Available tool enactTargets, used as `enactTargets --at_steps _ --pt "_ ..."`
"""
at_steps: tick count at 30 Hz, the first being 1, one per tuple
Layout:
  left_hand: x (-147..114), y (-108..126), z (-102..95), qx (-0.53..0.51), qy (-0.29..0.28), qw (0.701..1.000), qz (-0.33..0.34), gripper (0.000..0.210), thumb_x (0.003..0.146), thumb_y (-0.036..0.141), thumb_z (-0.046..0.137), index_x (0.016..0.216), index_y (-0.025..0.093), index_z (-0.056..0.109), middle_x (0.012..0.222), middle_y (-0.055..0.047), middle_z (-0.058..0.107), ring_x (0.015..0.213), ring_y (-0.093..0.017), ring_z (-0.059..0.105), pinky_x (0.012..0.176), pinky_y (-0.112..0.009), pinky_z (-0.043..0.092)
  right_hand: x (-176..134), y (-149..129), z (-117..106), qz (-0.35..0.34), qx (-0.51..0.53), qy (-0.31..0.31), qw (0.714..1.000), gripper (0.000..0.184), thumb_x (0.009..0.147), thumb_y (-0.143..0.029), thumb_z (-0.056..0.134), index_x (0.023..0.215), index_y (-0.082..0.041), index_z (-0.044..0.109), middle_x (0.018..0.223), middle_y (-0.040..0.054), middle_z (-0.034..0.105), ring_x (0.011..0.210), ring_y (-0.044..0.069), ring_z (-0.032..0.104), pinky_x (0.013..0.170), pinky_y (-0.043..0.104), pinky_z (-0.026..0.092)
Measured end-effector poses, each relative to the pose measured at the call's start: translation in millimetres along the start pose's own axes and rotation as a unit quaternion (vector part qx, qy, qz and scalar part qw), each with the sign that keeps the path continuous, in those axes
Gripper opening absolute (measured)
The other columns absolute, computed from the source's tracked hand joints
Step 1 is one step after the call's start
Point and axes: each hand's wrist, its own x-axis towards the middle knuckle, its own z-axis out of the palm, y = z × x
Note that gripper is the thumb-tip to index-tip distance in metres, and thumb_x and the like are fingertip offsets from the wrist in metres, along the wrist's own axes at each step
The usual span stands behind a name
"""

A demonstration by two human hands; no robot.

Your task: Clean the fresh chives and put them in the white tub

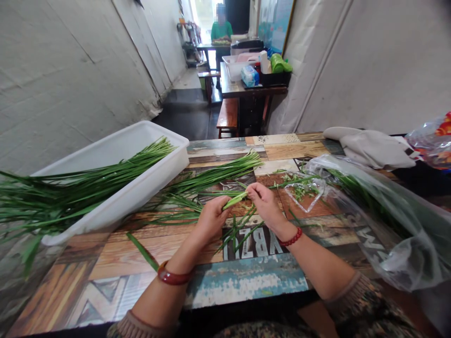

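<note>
Over the middle of the table, my left hand (213, 216) is closed around a small bunch of garlic chives (235, 200). My right hand (262, 199) pinches the pale stem ends of the same chives. Just behind my hands lies a larger pile of chives (214, 174), its stem ends pointing right. Loose leaves (239, 232) are scattered on the table below my hands. To the left, a white plastic tub (141, 206) holds a thick bundle of chives (116, 176), whose leaves hang over its near side.
A clear plastic bag (405, 244) with more chives lies at the right, beside trimmed scraps (301, 185). Behind it are a pale cloth (373, 145) and a shiny packet (435, 141). Farther back stand a cluttered table (236, 87), a bench (228, 112) and a seated person (221, 30).
</note>
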Motion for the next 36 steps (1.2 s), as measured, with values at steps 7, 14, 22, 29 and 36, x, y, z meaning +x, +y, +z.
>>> enactTargets --at_steps 7,14,22,29,36 --pt "1.1 -0.8 -5.3 -0.027 0.075 0.996 -0.028 0.023 0.09 0.03 0.047 0.074 0.018 0.056 0.068 0.002 0.053 0.067 -0.012 0.047 0.063 -0.022 0.035 20.7 5.1 -42.8 -0.016 -0.05 0.03 0.998 0.04 0.095 -0.048 0.041 0.072 -0.02 0.059 0.069 0.0015 0.06 0.068 0.016 0.055 0.068 0.028 0.044" --pt "0.7 -3.0 -6.2 -0.055 0.142 0.987 -0.042 0.028 0.091 0.038 0.049 0.075 0.017 0.059 0.068 0.003 0.055 0.065 -0.011 0.048 0.062 -0.022 0.038 17.4 1.5 -60.1 -0.134 -0.409 -0.103 0.897 0.008 0.083 -0.03 0.068 0.079 -0.023 0.067 0.08 0.0039 0.065 0.081 0.02 0.053 0.077 0.033 0.037" --pt "0.1 -4.1 -7.0 -0.051 0.169 0.984 0.0 0.03 0.095 0.037 0.044 0.085 0.018 0.066 0.078 -0.001 0.063 0.077 -0.015 0.057 0.073 -0.026 0.044 18.1 1.7 -55.0 -0.156 -0.361 -0.073 0.917 0.009 0.09 -0.025 0.058 0.082 -0.022 0.062 0.085 0.0038 0.066 0.082 0.02 0.056 0.076 0.033 0.039" --pt "-1.9 -1.0 -11.4 0.011 0.19 0.979 0.067 0.025 0.088 0.018 0.05 0.106 0.021 0.067 0.111 -0.008 0.065 0.107 -0.02 0.056 0.097 -0.035 0.042 9.6 -15.3 -37.0 -0.197 -0.214 -0.064 0.955 0.015 0.093 -0.029 0.052 0.081 -0.022 0.06 0.082 0.0037 0.065 0.08 0.019 0.059 0.076 0.032 0.045" --pt "-4.2 -2.9 -5.1 0.024 0.012 0.998 0.055 0.03 0.078 0.008 0.049 0.101 0.021 0.065 0.092 -0.004 0.066 0.089 -0.019 0.059 0.081 -0.03 0.043 0.2 -18.0 -23.7 -0.121 -0.179 -0.048 0.975 0.028 0.093 -0.039 0.05 0.072 -0.022 0.057 0.069 0.0006 0.06 0.067 0.015 0.056 0.066 0.028 0.043"
